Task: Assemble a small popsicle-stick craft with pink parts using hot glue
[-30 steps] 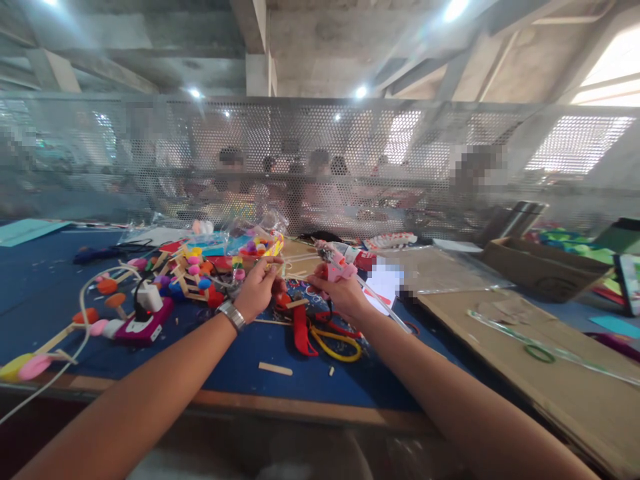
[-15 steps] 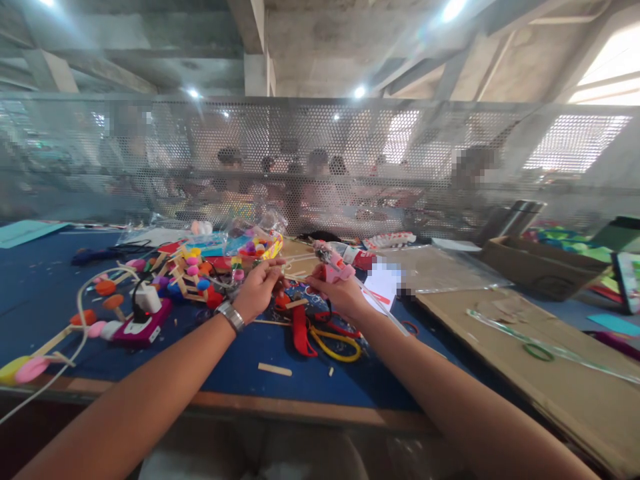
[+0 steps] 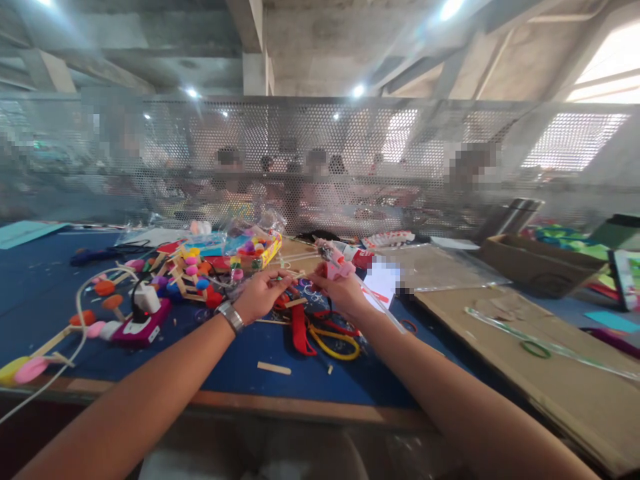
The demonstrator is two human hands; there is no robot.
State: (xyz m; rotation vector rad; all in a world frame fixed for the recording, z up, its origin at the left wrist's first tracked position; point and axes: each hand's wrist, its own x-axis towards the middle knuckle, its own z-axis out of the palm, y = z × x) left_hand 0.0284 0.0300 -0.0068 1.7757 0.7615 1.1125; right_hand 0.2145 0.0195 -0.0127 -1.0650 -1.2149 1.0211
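My right hand (image 3: pixel 340 290) is closed around a pink hot glue gun (image 3: pixel 341 267). A clear glue stick (image 3: pixel 385 310) sticks out of it toward the lower right, past my wrist. My left hand (image 3: pixel 263 293) faces it a short way to the left, thumb and fingers pinched together; what lies between them is too small to make out. Below the hands are a red strap-like piece (image 3: pixel 301 330), a yellow loop (image 3: pixel 340 348) and small craft scraps. A loose craft stick (image 3: pixel 274 368) lies near the table's front edge.
Craft-stick models with coloured discs (image 3: pixel 193 273) crowd the left, beside a purple power strip (image 3: pixel 143 327) with a white cable. Cardboard (image 3: pixel 500 353), an open box (image 3: pixel 545 267) and a steel flask (image 3: pixel 513 220) are at right. A perforated metal screen (image 3: pixel 300 160) stands behind the table.
My left hand's fingers have dipped slightly and drawn together into a pinch, a little closer to my right hand. The right hand with the glue gun has barely moved.
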